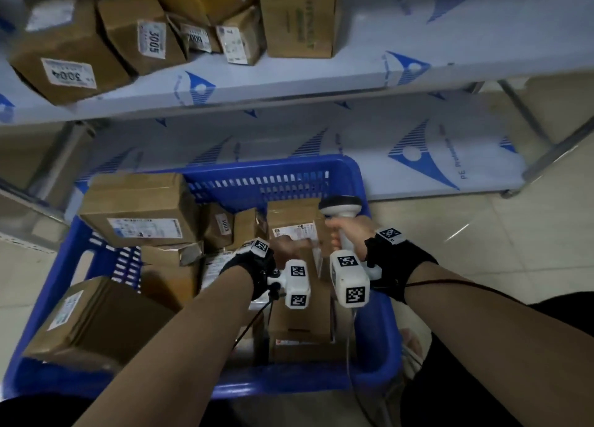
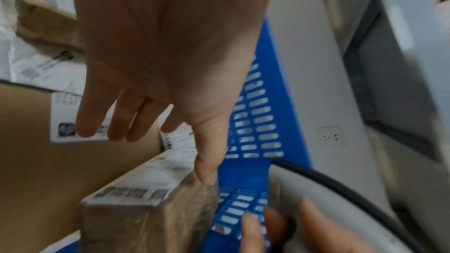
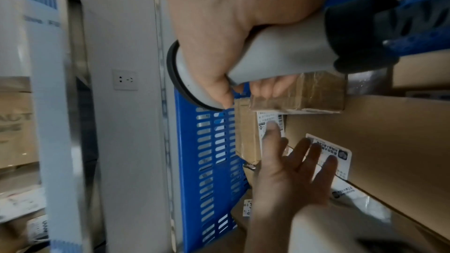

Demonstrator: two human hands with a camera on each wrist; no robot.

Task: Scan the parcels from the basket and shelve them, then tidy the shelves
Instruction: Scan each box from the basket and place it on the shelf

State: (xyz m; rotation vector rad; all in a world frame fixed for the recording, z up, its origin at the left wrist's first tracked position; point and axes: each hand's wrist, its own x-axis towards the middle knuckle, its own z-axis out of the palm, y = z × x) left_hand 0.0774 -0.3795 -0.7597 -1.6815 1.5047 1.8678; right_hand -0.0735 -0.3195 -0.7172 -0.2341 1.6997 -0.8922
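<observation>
A blue plastic basket point(image 1: 273, 166) on the floor holds several brown cardboard parcels with white labels. My left hand point(image 1: 284, 248) hovers over an upright labelled parcel point(image 1: 294, 216) in the basket's middle. Its fingers are spread and straight point(image 2: 175, 114). The thumb tip touches the top corner of a tape-wrapped parcel point(image 2: 146, 209); the other fingers lie over a large box's label point(image 2: 63, 114). My right hand point(image 1: 348, 230) grips the handle of a white barcode scanner point(image 1: 340, 206), just right of that parcel. The scanner's grey handle point(image 3: 280, 59) sits in my fist point(image 3: 219, 45), above the open left hand point(image 3: 292, 170).
The upper shelf point(image 1: 289, 83) carries several boxes, two marked 3004 point(image 1: 69, 73) and 3005 point(image 1: 152, 41). The lower shelf point(image 1: 418, 169), white with blue logos, runs behind the basket. A scanner cable point(image 1: 350, 346) hangs over the basket's near rim. Tiled floor point(image 1: 482, 234) lies to the right.
</observation>
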